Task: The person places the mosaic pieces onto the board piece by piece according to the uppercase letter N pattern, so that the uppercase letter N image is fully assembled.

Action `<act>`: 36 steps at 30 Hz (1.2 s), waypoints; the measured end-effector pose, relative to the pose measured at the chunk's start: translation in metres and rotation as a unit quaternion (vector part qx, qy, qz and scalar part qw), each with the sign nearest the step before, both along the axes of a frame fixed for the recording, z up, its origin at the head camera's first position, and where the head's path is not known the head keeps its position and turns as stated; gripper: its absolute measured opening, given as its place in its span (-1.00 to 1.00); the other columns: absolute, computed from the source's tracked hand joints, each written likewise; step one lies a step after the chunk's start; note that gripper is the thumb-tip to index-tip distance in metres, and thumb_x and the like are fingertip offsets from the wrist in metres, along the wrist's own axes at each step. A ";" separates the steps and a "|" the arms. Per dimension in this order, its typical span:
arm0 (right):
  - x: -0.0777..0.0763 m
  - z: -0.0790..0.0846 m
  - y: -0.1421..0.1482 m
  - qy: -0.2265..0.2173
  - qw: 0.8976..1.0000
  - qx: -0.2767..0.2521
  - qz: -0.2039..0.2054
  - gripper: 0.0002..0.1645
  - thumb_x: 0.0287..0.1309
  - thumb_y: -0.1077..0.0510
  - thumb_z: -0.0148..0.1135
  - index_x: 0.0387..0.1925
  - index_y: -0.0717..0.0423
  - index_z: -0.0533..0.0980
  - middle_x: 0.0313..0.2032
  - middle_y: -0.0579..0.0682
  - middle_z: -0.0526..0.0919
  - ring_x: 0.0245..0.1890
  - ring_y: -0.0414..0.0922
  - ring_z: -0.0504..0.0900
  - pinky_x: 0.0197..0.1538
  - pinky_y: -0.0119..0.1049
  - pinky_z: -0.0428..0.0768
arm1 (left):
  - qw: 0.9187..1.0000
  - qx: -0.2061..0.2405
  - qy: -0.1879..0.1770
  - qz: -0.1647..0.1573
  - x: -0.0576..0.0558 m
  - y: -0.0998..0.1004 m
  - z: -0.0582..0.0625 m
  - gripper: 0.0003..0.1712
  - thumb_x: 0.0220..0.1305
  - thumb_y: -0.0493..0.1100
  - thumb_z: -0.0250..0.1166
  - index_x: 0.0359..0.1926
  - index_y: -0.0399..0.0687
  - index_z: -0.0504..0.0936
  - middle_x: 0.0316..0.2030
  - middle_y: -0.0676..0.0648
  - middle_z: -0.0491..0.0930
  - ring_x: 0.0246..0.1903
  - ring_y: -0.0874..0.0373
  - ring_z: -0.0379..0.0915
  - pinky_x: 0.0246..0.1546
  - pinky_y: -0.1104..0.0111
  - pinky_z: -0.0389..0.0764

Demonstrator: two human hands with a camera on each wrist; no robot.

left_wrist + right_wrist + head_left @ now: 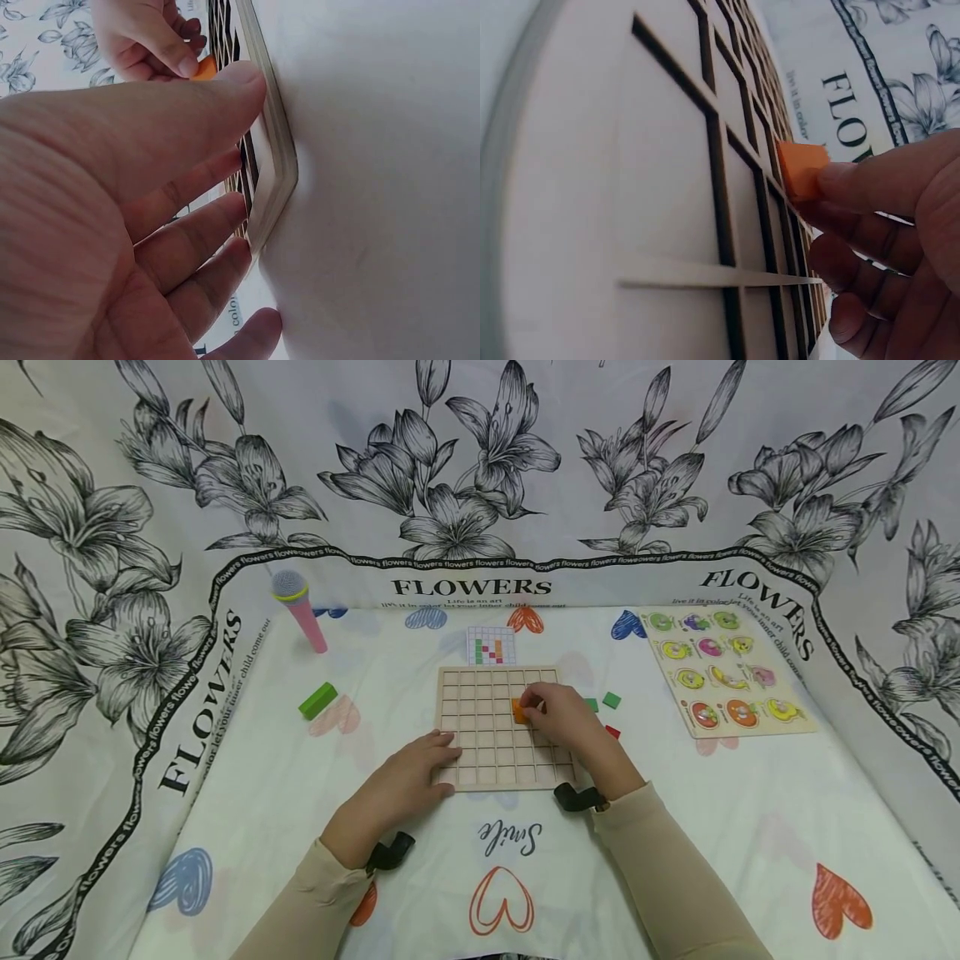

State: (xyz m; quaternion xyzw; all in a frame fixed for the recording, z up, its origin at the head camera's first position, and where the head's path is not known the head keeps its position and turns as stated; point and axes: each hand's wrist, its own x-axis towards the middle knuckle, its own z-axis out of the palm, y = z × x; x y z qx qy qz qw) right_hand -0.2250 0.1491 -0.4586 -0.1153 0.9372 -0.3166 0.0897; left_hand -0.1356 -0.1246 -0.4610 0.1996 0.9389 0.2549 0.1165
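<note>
A wooden grid board (480, 768) lies in the middle of the table in the head view. My right hand (562, 714) is over its right half and pinches an orange square tile (804, 169) between thumb and fingers. The tile's lower edge is right at the grid lines in the right wrist view. My left hand (408, 777) rests at the board's left front edge, its fingers spread loosely. In the left wrist view, the left thumb (225, 94) lies along the board's rim. Behind the board is a small pattern card (491, 646) with coloured squares on a grid.
Green tiles (611, 700) and a red tile (612, 732) lie right of the board, partly behind the right hand. A green block (318, 701) and a pink toy microphone (303, 614) are at the left. A fruit puzzle board (720, 672) lies at the far right.
</note>
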 end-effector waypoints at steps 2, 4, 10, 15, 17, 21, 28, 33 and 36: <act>0.001 0.000 0.001 -0.004 1.000 0.000 0.008 -0.95 0.33 0.08 0.31 -0.20 -0.10 0.62 -0.26 -0.15 0.63 -0.24 -0.07 0.52 -0.14 -0.21 0.57 | 1.000 -0.001 0.001 -0.001 0.000 0.000 0.000 -0.33 0.21 -0.12 0.47 0.34 -0.06 0.53 0.48 -0.05 0.26 0.52 -0.01 0.05 0.45 0.01 0.22; 0.002 -0.001 0.001 -0.005 1.000 -0.002 0.015 -0.96 0.33 0.10 0.31 -0.21 -0.08 0.63 -0.25 -0.14 0.63 -0.24 -0.07 0.53 -0.12 -0.21 0.57 | 1.000 -0.002 0.000 -0.001 0.000 0.000 0.000 -0.33 0.21 -0.12 0.47 0.34 -0.06 0.53 0.48 -0.05 0.26 0.52 0.00 0.05 0.45 0.02 0.22; 0.002 -0.002 -0.001 -0.003 1.000 -0.004 0.017 -0.96 0.33 0.11 0.30 -0.21 -0.08 0.62 -0.24 -0.12 0.61 -0.22 -0.06 0.51 -0.09 -0.21 0.57 | 1.000 -0.003 -0.001 0.002 0.000 0.001 0.000 -0.33 0.21 -0.13 0.47 0.34 -0.06 0.53 0.48 -0.04 0.26 0.52 0.01 0.04 0.45 0.01 0.22; 0.003 -0.004 -0.001 0.002 1.000 0.002 0.017 -0.95 0.33 0.09 0.31 -0.21 -0.08 0.63 -0.23 -0.11 0.59 -0.20 -0.06 0.51 -0.07 -0.20 0.58 | 1.000 -0.003 -0.001 0.000 0.001 0.000 0.001 -0.33 0.21 -0.13 0.47 0.34 -0.07 0.53 0.48 -0.05 0.26 0.51 -0.01 0.06 0.44 0.01 0.22; 0.002 -0.005 -0.001 0.006 1.000 0.005 0.019 -0.95 0.33 0.09 0.30 -0.20 -0.07 0.64 -0.21 -0.11 0.59 -0.19 -0.07 0.51 -0.05 -0.18 0.59 | 1.000 -0.002 0.000 -0.001 0.000 0.000 0.001 -0.33 0.21 -0.13 0.47 0.34 -0.07 0.53 0.48 -0.06 0.26 0.51 -0.01 0.06 0.44 0.01 0.22; 0.002 -0.006 -0.002 0.013 1.000 0.016 0.018 -0.94 0.32 0.11 0.31 -0.20 -0.06 0.65 -0.20 -0.10 0.58 -0.17 -0.07 0.51 0.00 -0.16 0.59 | 1.000 -0.002 0.001 -0.001 0.000 0.000 0.001 -0.33 0.21 -0.12 0.47 0.34 -0.07 0.53 0.48 -0.05 0.26 0.51 -0.01 0.06 0.44 0.00 0.22; 0.001 0.003 0.010 0.015 1.000 -0.001 0.019 -0.87 0.37 0.09 0.26 -0.12 -0.05 0.66 -0.20 -0.12 0.60 -0.22 -0.09 0.51 -0.13 -0.21 0.57 | 1.000 -0.004 0.000 -0.004 0.000 0.002 0.001 -0.33 0.22 -0.12 0.46 0.35 -0.06 0.52 0.49 -0.05 0.26 0.52 -0.01 0.05 0.45 0.00 0.22; 0.001 0.026 0.045 0.060 0.998 -0.016 -0.026 -0.79 0.39 0.11 0.23 -0.01 0.00 0.66 -0.20 -0.08 0.60 -0.25 -0.04 0.46 -0.26 -0.19 0.52 | 1.000 -0.009 -0.002 0.004 0.001 0.002 0.002 -0.33 0.22 -0.12 0.46 0.35 -0.05 0.53 0.48 -0.04 0.26 0.52 0.01 0.04 0.45 0.00 0.21; 0.009 0.029 0.065 0.045 0.999 0.011 -0.026 -0.78 0.38 0.12 0.24 0.00 0.01 0.66 -0.17 -0.07 0.60 -0.25 -0.03 0.46 -0.27 -0.19 0.53 | 1.000 -0.010 -0.005 0.004 0.001 0.002 0.002 -0.33 0.22 -0.12 0.46 0.35 -0.05 0.52 0.49 -0.03 0.26 0.52 0.01 0.03 0.45 -0.01 0.20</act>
